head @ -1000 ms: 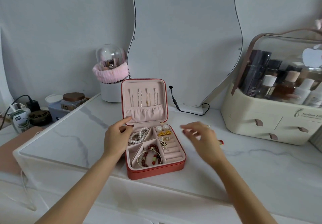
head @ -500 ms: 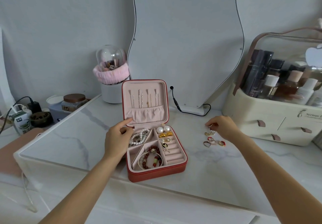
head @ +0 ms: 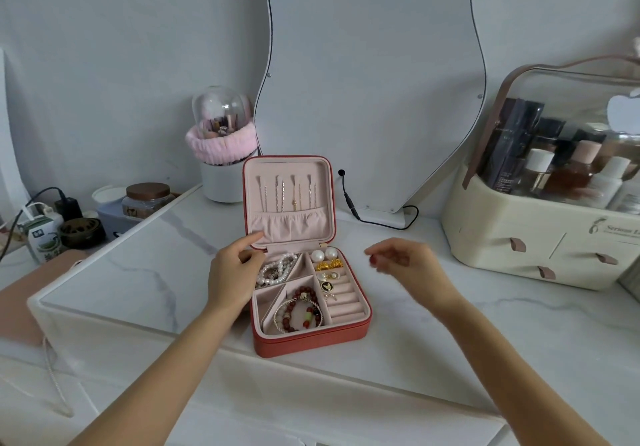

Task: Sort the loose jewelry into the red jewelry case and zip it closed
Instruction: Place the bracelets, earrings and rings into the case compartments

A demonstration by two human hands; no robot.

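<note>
The red jewelry case [head: 310,336] sits open on the marble bench [head: 138,265] right in front of me, its lid [head: 289,199] standing upright at the case's 12 o'clock edge with thin chain necklaces [head: 287,192] hanging inside it above a gathered pink pocket.

My left hand [head: 230,279] rests at the case's 9 o'clock side, touching its rim; the index finger points up to the lid's lower corner and the thumb lies by the hinge, fingers loosely extended, gripping nothing that I can make out. Beside it, in the upper left compartment, lies a pearl bracelet [head: 277,269]. The lower compartment at 6 o'clock holds a red bead bracelet [head: 304,310] and a silver bangle, overlapping. At 1 o'clock in the tray sit two pearl earrings [head: 323,255], with small gold pieces [head: 329,265] just below them. On the ring rolls [head: 346,303] along the 3 o'clock side lie a black round pendant [head: 326,286] and a couple of small charms.

My right hand [head: 405,265] hovers above the bench at the case's 2 o'clock, apart from it. Its fingertips are drawn together in a pinching grip around something small and reddish [head: 373,259] (motion blur keeps me from telling what it is).

Further off: a cosmetics organizer [head: 512,237] at 2 o'clock, a wavy mirror [head: 374,81] at 12, and a brush holder [head: 221,154] at 11.
</note>
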